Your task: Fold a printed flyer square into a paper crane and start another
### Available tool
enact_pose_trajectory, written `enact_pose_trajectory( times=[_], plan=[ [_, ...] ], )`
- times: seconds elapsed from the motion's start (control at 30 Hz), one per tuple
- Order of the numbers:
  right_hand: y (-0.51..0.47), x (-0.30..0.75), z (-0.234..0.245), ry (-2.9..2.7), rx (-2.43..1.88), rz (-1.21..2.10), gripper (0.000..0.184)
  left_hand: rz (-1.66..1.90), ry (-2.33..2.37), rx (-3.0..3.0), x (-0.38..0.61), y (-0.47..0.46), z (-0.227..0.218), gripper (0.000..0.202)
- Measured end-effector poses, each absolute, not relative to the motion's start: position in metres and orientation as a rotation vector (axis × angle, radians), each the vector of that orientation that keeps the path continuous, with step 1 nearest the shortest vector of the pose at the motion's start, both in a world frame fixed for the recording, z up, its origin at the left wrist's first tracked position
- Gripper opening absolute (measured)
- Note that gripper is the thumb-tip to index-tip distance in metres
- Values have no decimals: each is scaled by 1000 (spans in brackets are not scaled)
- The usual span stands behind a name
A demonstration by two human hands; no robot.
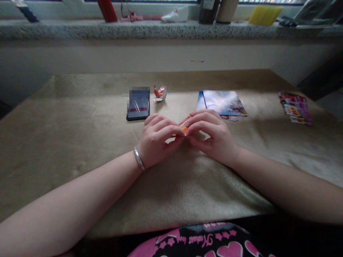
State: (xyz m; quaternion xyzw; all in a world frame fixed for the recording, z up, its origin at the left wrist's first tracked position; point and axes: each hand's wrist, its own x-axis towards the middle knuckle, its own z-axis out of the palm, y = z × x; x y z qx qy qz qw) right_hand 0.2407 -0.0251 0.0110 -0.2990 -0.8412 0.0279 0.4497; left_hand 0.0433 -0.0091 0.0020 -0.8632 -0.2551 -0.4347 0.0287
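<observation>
Tan-covered table across most of the view, its surface running wide to the left edge and down to the near edge. Speckled sill behind; dark container standing on it, contents hidden. Left hand and right hand meet mid-table. Past the right hand, a pile of glossy pictures; fanned cards farther over, near the right edge. Phone just beyond the left hand, crumpled wrapper beside it. Orange printed paper between the hands, fingertips of both pinching it; cannot tell whether it encloses anything.
</observation>
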Motion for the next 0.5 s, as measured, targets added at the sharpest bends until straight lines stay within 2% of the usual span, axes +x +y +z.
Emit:
enact_pose_trajectory(
  times=[0.5],
  plan=[
    [-24,243,8,-2135,-822,35,9,-1337,-729,-2654,43,-12,7,12]
  ],
)
